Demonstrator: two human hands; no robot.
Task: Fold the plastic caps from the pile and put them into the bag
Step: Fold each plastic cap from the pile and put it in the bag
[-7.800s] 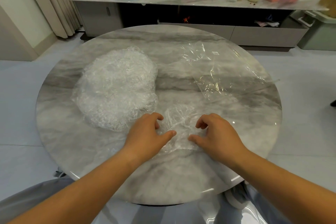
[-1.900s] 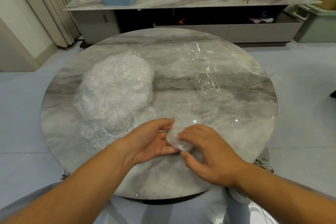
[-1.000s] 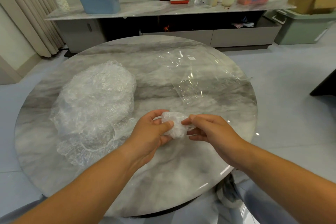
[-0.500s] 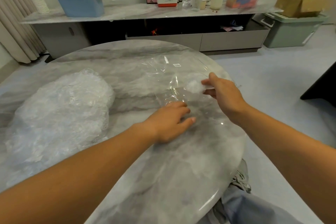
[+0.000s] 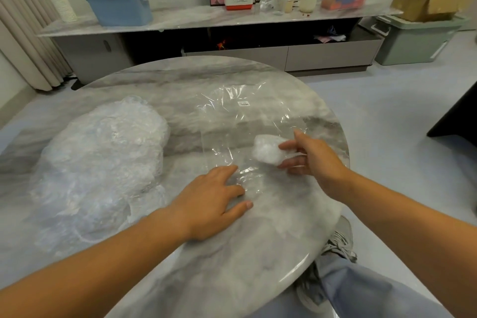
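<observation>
A big pile of crinkled clear plastic caps (image 5: 103, 162) lies on the left of the round marble table (image 5: 232, 273). A flat clear bag (image 5: 232, 116) with a small white label is spread on the table's right side. My right hand (image 5: 315, 160) pinches a small folded cap (image 5: 267, 150) between thumb and fingers at the bag's right side; the lower fingers look whitish, as if seen through the film. My left hand (image 5: 209, 204) rests with straight fingers on the bag's near edge.
Behind the table runs a low marble sideboard (image 5: 206, 20) carrying a blue bin (image 5: 118, 5), paper cups, a white box and bottles. A green crate (image 5: 413, 39) with a cardboard box stands at the right. My knee and shoe show below the table's right rim.
My right hand has carried the folded cap away from my left hand to the bag and pushed it further left into the film. My left hand has settled on the bag's near edge.
</observation>
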